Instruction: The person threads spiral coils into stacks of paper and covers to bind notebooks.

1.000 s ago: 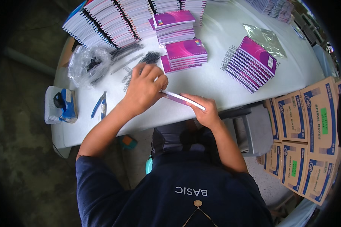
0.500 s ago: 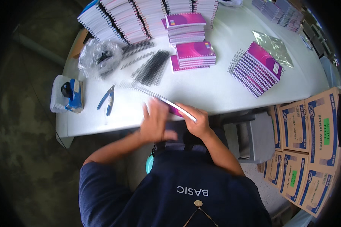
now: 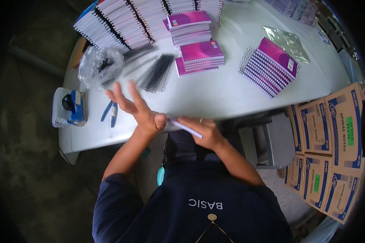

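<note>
Over the table's near edge, my right hand (image 3: 207, 133) is closed around a small notebook (image 3: 190, 129), seen nearly edge-on with its spine up. Spiral loops run along that spine, and my fingers cover much of the cover. To its left, my left hand (image 3: 140, 111) is open, fingers spread, its thumb close to the notebook's far end; I cannot tell whether they touch. Blue-handled pliers (image 3: 114, 115) lie just left of this hand. Beyond it is a pile of loose dark spiral coils (image 3: 156, 73).
Purple notebooks are stacked (image 3: 202, 54) mid-table, with coil-bound ones (image 3: 271, 67) to the right beside a clear plastic sleeve (image 3: 287, 43). A plastic bag (image 3: 99, 67), white bin (image 3: 59, 108) with a blue dispenser (image 3: 79, 108), and tall book stacks (image 3: 121, 22) stand left. Cartons (image 3: 318, 121) are stacked at right.
My left hand has swung up and left from beside the notebook, fingers spreading. The notebook has tilted slightly in my right hand. The coil end that stuck out past it no longer shows.
</note>
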Demonstrator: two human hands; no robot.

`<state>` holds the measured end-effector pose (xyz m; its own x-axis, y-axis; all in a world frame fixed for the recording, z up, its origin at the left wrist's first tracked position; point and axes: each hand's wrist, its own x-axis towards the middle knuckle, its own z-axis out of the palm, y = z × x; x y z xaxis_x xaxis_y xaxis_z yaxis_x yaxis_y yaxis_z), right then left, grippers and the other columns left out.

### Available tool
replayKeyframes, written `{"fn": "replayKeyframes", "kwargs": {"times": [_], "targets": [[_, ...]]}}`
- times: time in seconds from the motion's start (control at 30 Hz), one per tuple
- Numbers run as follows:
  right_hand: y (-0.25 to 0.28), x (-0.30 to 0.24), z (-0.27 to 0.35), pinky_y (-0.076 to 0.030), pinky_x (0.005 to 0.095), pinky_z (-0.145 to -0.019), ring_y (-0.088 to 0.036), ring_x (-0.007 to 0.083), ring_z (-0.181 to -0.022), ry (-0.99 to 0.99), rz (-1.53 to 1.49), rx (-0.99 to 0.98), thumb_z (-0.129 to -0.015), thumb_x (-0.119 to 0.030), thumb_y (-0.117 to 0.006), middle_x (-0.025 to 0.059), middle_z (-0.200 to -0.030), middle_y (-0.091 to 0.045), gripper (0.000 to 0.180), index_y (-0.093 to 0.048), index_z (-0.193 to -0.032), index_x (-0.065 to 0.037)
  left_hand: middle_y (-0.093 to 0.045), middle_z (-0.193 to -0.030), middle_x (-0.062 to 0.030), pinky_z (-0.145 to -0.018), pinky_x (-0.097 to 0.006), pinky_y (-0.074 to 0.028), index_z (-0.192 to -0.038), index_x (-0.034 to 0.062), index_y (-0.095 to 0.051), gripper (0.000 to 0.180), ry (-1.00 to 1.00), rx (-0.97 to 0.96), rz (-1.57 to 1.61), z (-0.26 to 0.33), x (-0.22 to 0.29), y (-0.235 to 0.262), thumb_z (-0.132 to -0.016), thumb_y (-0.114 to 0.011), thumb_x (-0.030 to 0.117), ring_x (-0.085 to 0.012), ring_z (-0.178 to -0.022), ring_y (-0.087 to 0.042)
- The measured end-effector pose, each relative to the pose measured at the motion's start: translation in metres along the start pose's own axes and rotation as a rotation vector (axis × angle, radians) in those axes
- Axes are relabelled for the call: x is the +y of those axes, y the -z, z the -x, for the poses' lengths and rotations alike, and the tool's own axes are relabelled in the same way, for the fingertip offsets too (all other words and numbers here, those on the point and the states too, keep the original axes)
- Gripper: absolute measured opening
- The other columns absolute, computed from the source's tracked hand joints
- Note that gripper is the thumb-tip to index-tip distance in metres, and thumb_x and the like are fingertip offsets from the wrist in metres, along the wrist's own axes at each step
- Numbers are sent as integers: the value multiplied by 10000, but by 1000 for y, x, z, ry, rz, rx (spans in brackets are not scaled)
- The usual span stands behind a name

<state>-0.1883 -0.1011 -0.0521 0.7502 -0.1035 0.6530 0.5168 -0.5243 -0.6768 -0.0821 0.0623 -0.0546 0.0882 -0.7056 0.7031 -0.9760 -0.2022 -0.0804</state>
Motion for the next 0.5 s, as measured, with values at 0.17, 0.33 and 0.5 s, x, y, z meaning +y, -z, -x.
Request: {"fn": "replayKeyframes", "kwargs": {"times": [0.17, 0.33, 0.5], "targets": [[7, 6, 6, -533, 366, -764, -649, 311, -898, -199, 0, 139, -739, 78, -567, 146, -1063, -649, 435, -603, -1153, -52, -264, -1356, -383, -1022, -638, -158, -1349, -113, -281, 1109, -165, -287, 393, 17, 16, -9, -692, -526, 746, -560, -1259, -259], [-3, 10, 4, -526, 369, -756, -639, 330, -898, 1, 19, 21, -763, 60, -560, 160, -1066, -639, 404, -597, -1149, -53, -229, -1359, -406, -1012, -648, -155, -1347, -97, -311, 1059, 14, 29, 181, -15, -6, -19, -726, -488, 743, -564, -1273, -229], [14, 22, 5, -517, 379, -768, -632, 328, -912, -159, -7, 112, -761, 30, -581, 133, -1070, -641, 407, -599, -1154, -77, -369, -1337, -317, -987, -633, -236, -1377, -49, -303, 1059, -64, -865, 373, -38, 23, 1, -709, -490, 752, -537, -1250, -307]]}}
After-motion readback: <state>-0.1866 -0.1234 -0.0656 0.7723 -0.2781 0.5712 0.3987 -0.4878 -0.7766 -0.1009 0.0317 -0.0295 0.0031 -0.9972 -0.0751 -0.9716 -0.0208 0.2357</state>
